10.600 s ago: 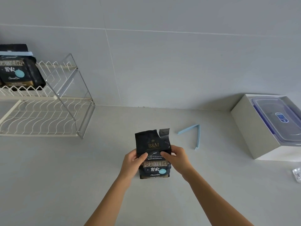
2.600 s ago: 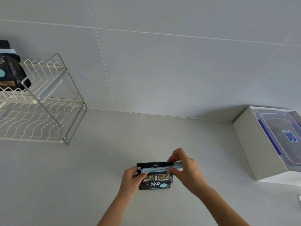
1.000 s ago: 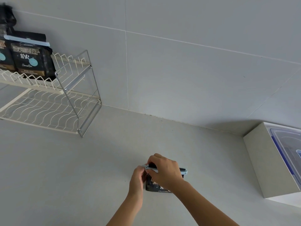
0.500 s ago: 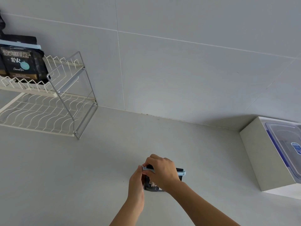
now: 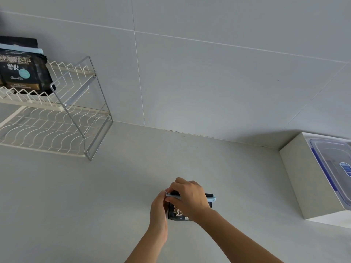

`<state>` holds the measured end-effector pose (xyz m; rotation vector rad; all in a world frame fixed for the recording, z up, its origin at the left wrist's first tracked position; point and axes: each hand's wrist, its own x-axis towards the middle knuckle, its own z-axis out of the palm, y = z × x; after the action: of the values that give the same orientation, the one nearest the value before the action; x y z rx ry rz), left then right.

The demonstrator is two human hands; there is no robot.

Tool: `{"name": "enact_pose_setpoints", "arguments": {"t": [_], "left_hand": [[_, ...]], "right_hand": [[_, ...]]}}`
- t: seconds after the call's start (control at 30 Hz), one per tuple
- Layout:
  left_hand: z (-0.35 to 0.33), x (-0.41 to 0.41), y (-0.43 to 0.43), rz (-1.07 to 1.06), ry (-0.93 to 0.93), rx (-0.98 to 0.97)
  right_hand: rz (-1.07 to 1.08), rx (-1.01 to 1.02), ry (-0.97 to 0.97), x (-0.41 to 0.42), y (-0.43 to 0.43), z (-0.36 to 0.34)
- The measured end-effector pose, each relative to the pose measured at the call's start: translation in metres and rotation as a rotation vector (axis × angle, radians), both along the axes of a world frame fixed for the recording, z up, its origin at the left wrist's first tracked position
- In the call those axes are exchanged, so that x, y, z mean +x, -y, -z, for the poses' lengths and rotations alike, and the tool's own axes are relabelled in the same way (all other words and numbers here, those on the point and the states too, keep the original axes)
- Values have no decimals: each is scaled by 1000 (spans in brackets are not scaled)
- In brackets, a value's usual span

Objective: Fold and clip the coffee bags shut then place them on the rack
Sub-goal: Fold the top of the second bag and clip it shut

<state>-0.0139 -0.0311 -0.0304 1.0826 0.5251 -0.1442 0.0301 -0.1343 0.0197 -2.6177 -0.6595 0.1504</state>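
Where the torn top stood open some seconds ago and the pale blue clip lay spread on the desk, the coffee bag (image 5: 177,212) now stands low on the desk (image 5: 95,196) with its top folded down and the clip (image 5: 209,198) laid across the fold. The right hand (image 5: 190,198) curls over the clip and the bag's top edge. The left hand (image 5: 158,209) pinches the clip's left end, likely snapping the latch. By my reading the sealing is nearly done and only the carry to the rack remains.

The bag is dark, glossy foil with gold print. The clip is a slim, rigid plastic bar. Well to the left, the white wire rack (image 5: 79,103) has wavy shelves, and its upper one holds a second bag (image 5: 22,71), already clipped. At the right a white box (image 5: 303,177) holds a clear lidded container (image 5: 336,162).
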Motion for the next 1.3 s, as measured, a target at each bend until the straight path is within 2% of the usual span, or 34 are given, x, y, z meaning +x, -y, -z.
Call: {"name": "enact_pose_setpoints", "arguments": {"t": [0.23, 0.67, 0.83, 1.13, 1.3], "left_hand": [[-2, 3, 4, -21, -5, 109], [-2, 4, 11, -19, -14, 206], [-2, -5, 10, 26, 72, 272], [11, -13, 11, 101, 120, 380], [9, -9, 1, 120, 102, 331]], "right_hand": [[46, 146, -54, 1, 6, -10], [62, 114, 81, -5, 8, -11], [25, 178, 59, -10, 9, -14], [-23, 242, 28, -21, 14, -15], [-90, 94, 26, -10, 13, -19]]}}
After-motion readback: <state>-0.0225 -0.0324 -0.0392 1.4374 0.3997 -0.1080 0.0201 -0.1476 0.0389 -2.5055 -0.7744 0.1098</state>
